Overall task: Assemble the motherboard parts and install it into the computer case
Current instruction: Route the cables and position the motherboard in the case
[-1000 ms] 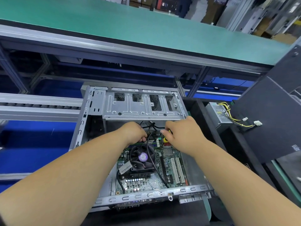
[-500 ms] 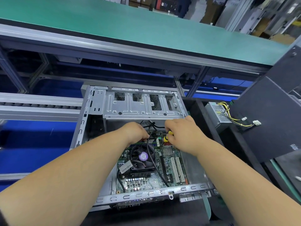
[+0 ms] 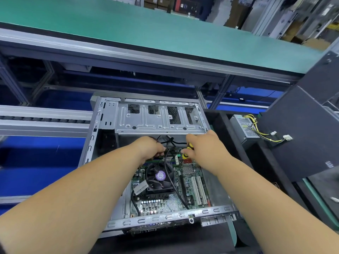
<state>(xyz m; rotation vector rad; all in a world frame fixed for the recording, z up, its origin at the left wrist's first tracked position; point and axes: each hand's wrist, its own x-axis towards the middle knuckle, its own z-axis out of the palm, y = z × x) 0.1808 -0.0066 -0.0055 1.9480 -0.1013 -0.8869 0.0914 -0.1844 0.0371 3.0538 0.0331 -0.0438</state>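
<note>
The motherboard (image 3: pixel 166 187) lies flat inside the open computer case (image 3: pixel 102 143), its CPU fan (image 3: pixel 160 177) near centre. At the board's 12 o'clock edge the left hand (image 3: pixel 149 148) curls its grip down by a black cable (image 3: pixel 167 162), though whether it pinches it I cannot tell. At 1 o'clock the right hand (image 3: pixel 203 149) has its grip closed round a yellow-and-black screwdriver (image 3: pixel 187 152). The board looks stiff, light and fragile, so I would hold it by bare edges or the case's metal frame, never by components or the limp cable.
</note>
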